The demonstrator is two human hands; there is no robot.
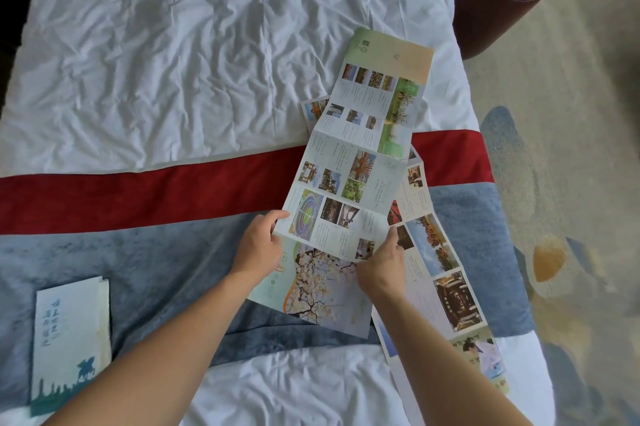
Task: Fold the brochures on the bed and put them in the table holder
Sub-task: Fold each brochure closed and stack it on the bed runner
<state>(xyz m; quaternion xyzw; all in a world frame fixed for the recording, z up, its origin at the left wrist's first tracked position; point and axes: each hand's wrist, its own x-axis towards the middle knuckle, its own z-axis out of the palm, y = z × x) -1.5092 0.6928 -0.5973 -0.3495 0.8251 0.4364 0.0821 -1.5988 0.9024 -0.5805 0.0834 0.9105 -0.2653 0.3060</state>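
Both hands (258, 247) (382, 264) pinch a creased, glossy accordion brochure (360, 148).

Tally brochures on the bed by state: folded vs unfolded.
Folded: 1, the teal-and-white brochure at lower left.
Unfolded: 2, the long brochure held in the left hand and right hand, and the second open brochure beneath it.
Total: 3

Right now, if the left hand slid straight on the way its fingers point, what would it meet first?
The left hand points up and right, already gripping the unfolded brochure by its edge. Straight on it would run over that brochure's photo panels first; depth is unclear, so treat this as likely.
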